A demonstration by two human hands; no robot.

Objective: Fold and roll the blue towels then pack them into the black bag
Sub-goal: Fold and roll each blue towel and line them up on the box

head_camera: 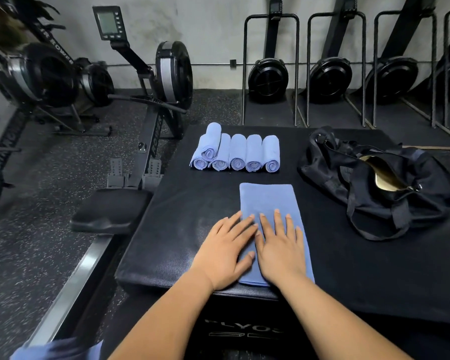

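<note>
A blue towel [269, 201], folded into a long strip, lies flat on the black padded box [182, 219] and runs away from me. My left hand [225, 252] rests flat with its fingers on the strip's left edge near the front end. Beside it, my right hand [281, 249] presses flat on the strip itself. Several rolled blue towels [238, 153] lie side by side at the back of the box, one of them stacked on top at the left. The black bag [379, 183] lies at the right with its zip open, showing a tan lining.
A rowing machine [151, 105] with a black seat [112, 211] stands close on the left of the box. More rowers stand upright against the back wall. Blue cloth [57, 350] shows at the bottom left corner. The floor is speckled rubber.
</note>
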